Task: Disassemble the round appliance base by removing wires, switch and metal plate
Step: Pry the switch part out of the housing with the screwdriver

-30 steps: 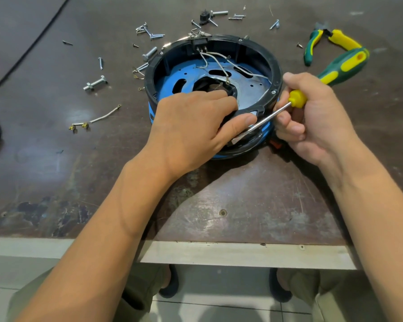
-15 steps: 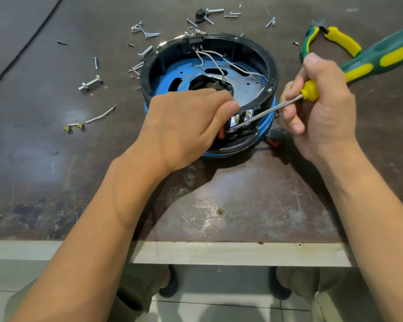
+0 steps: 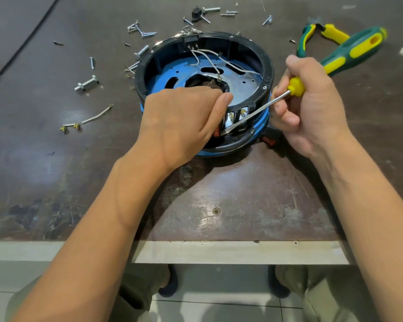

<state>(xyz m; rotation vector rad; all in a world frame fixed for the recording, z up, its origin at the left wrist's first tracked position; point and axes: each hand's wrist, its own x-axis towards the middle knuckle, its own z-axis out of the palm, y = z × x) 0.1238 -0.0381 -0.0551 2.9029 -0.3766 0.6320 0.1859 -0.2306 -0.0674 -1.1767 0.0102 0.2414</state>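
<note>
Table (image 3: 242,194): screws (image 3: 147,33), pliers (image 3: 305,40); left hand (image 3: 182,122) hides base (image 3: 269,66) rim; right hand (image 3: 312,108) holds screwdriver (image 3: 356,49).

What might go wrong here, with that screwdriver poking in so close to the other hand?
The right hand levers the screwdriver at the switch, its tip right beside the thumb of the left hand; a slip could jab it. Hard prying might crack the black plastic of the round base. The white wires are attached at the far rim, so pulling parts out could snag them.

Bare left hand (image 3: 182,122), bare right hand (image 3: 312,108), khaki trousers (image 3: 323,298) — dark shoes (image 3: 170,287)
</note>
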